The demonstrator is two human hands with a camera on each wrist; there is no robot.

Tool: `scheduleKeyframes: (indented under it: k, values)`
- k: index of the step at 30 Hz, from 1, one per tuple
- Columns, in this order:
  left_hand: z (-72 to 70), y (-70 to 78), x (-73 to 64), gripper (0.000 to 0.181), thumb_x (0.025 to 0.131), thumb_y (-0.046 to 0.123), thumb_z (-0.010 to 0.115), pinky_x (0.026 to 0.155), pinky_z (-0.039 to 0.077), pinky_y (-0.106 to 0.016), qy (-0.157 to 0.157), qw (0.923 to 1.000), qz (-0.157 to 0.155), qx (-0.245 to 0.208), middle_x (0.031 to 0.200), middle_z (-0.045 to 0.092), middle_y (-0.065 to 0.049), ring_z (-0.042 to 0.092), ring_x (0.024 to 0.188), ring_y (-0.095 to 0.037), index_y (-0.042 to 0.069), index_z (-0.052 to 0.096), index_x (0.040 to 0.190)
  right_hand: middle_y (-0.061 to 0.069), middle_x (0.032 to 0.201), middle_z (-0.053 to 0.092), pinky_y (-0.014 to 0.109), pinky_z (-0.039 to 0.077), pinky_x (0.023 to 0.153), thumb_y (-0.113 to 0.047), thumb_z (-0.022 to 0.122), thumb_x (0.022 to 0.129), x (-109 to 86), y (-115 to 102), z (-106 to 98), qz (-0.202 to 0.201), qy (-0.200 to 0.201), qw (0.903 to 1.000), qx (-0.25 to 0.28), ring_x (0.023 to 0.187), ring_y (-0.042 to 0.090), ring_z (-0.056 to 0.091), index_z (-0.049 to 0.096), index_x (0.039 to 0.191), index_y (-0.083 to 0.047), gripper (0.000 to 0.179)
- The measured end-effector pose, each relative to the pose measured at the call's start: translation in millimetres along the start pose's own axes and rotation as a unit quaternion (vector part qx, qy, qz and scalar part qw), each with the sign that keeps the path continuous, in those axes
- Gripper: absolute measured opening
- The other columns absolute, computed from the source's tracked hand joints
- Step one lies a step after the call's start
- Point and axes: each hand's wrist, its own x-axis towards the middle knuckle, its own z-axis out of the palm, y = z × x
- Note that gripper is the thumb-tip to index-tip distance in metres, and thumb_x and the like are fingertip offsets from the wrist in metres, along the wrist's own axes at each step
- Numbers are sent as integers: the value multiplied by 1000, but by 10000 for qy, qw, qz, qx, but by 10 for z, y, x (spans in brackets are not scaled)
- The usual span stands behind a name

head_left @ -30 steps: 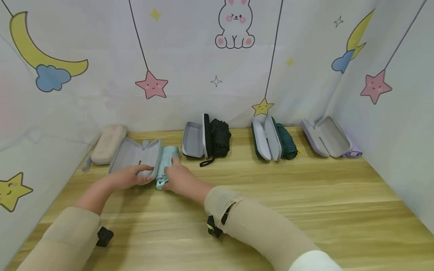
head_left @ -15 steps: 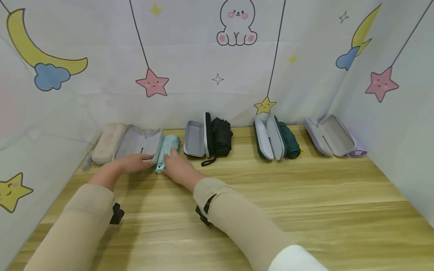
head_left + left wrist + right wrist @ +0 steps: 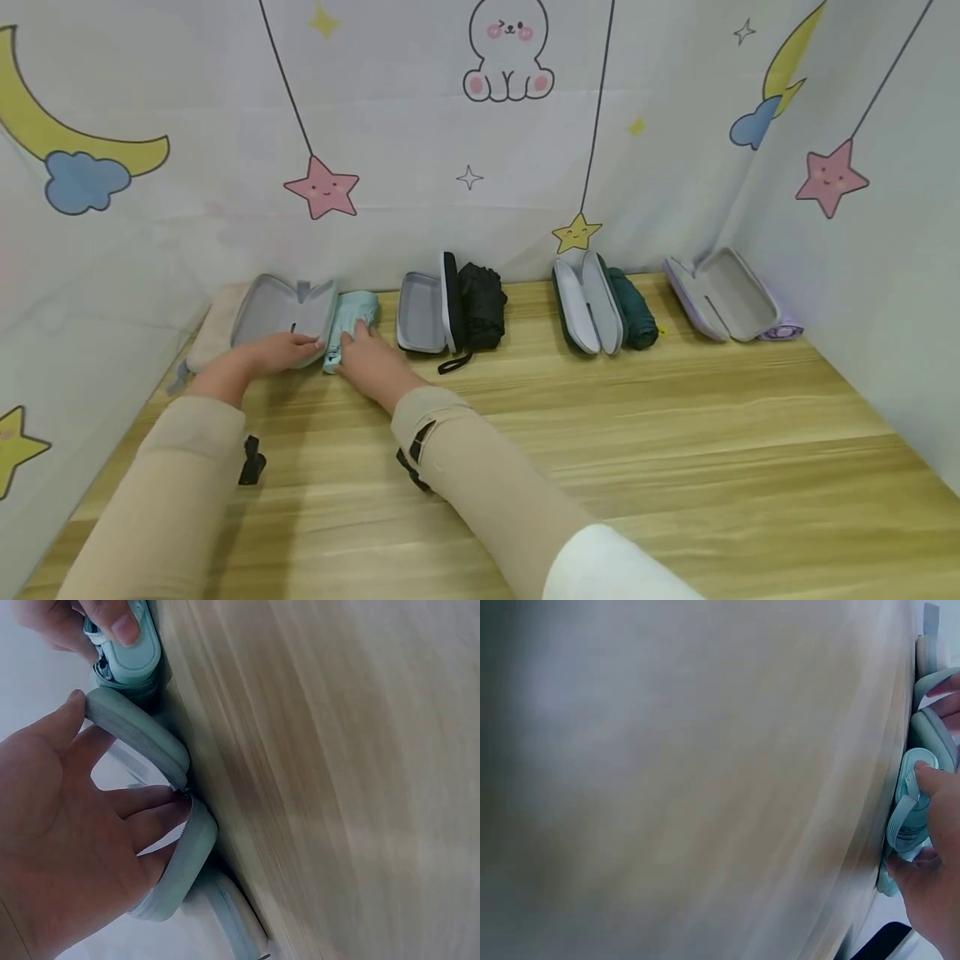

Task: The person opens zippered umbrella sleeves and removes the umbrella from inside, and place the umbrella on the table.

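My left hand [image 3: 264, 357] reaches into an open light-green zip case [image 3: 272, 302] with a grey lining, at the back left. In the left wrist view its thumb presses the outside of one half of the case [image 3: 139, 727], and the fingers lie inside. Just right of the case lies a folded light-blue compact umbrella [image 3: 356, 307]. My right hand [image 3: 378, 367] grips this umbrella, which stands against the case's side. The right wrist view shows the thumb on the flat end of the umbrella [image 3: 913, 817], beside its loose strap.
A closed beige case [image 3: 216, 329] sits left of the green one. Further right stand an open black case [image 3: 422, 312] with a black umbrella [image 3: 482, 307], an open dark-green case [image 3: 577, 312] with a green umbrella [image 3: 633, 308], and an open purple case [image 3: 731, 292] with a purple umbrella [image 3: 783, 323].
Both hands have moved the light-green case and the light-blue umbrella back toward the wall, up beside the beige case. Both hands stay on them, and the view has shifted slightly.
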Motion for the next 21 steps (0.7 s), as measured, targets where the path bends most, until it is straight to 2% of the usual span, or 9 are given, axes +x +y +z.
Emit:
scheduleKeyframes:
  k: [7, 10, 13, 18, 21]
  values:
    - [-42, -69, 45, 67, 107, 40, 28, 107, 18, -66, -45, 9994, -138, -309, 146, 21, -40, 15, 134, -58, -15, 22, 146, 10, 156, 22, 29, 28, 111, -53, 39, 100, 113, -43, -29, 85, -106, 9999, -47, 140, 24, 30, 27, 155, -18, 66]
    - [-65, -90, 59, 67, 107, 40, 27, 107, 17, -66, -95, 9990, -241, -360, 147, 18, -40, 13, 135, -58, -14, 21, 147, 11, 156, 22, 30, 25, 112, -52, 39, 101, 152, -46, -33, -19, -100, 9999, -131, 140, 24, 30, 26, 155, -16, 66]
    - [-66, -113, 36, 67, 107, 40, 28, 107, 15, -66, -81, 9990, -255, -357, 147, 17, -40, 11, 135, -58, -14, 20, 147, 10, 157, 20, 30, 27, 111, -51, 40, 101, 138, -59, -78, -33, -231, 9997, 52, 141, 23, 29, 25, 156, -17, 66]
    - [-62, -105, 18, 68, 107, 39, 33, 106, 17, -67, 216, 9990, -279, -278, 148, 16, -41, 13, 135, -58, -14, 20, 147, 7, 161, 12, 31, 30, 110, -52, 41, 100, 94, -49, -227, 101, -677, 9966, 454, 144, 23, 22, 20, 157, -21, 68]
    - [-76, -87, -2, 72, 106, 41, 36, 105, 23, -65, 456, 9977, -445, -231, 146, 20, -42, 20, 133, -58, -16, 20, 146, 8, 161, 10, 34, 25, 113, -56, 40, 100, 92, -49, -290, 51, -795, 9962, 344, 146, 25, 16, 19, 157, -21, 71]
